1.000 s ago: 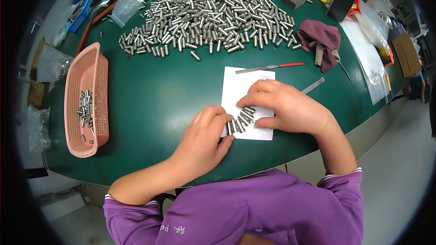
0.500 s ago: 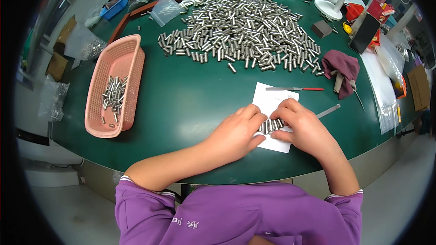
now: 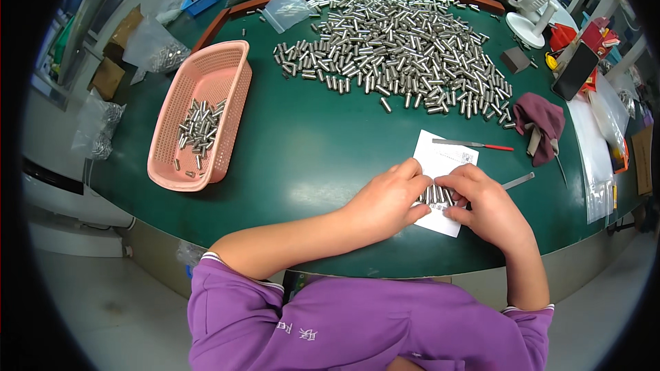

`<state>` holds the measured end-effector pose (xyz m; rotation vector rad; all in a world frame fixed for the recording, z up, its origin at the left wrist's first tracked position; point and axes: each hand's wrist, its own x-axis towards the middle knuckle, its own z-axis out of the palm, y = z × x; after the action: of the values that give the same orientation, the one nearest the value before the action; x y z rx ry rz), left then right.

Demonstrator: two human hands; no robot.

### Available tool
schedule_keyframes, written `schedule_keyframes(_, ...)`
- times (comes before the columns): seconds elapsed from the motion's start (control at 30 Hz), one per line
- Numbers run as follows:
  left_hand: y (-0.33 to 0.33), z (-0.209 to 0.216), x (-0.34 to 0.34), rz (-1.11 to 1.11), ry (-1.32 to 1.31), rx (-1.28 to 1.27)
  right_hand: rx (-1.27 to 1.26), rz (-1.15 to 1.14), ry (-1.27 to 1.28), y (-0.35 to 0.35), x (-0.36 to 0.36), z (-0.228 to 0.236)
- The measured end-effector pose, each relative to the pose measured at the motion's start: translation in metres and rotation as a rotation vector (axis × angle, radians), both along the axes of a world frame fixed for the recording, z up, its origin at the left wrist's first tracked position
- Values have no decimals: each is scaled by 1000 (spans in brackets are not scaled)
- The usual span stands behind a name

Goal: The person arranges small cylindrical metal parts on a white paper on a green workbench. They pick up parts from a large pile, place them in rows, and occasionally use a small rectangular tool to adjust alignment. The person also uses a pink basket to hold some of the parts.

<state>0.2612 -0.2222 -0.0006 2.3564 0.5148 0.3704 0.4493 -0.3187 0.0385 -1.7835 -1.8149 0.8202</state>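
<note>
A short row of silver metal pins (image 3: 434,195) lies side by side on a white printed sheet of paper (image 3: 430,148). My left hand (image 3: 390,198) closes on the row's left end, with thumb and fingers bent against the pins. From the right, my right hand (image 3: 489,207) pinches the other end in the same way. Fingers hide part of the row. Just beyond the hands, a flat file with a red handle (image 3: 474,144) rests across the paper. A thin metal strip (image 3: 518,181) sticks out beside my right hand.
A large heap of metal pins (image 3: 405,48) covers the far middle of the green table (image 3: 302,158). At left stands a pink basket (image 3: 234,120) holding loose pins. Toward the right are a maroon cloth (image 3: 538,120), a dark block (image 3: 515,60), a phone (image 3: 576,72) and a white fan (image 3: 536,0).
The whole view has shifted, so the table's things appear farther right. Both hands stay around the row of pins, their fingertips slightly moved, and more of the pins shows between them.
</note>
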Motion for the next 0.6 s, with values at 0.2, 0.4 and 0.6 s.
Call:
schedule_keyframes(0.2,0,-3,3,-10,12,20,45,-9,-32,1,2,-4)
schedule_keyframes(0.4,-5,-4,6,46,-47,25,49,-60,29,0,-1,-4)
schedule_keyframes(0.6,0,4,7,108,-11,-110,127,-77,-9,1,2,-20)
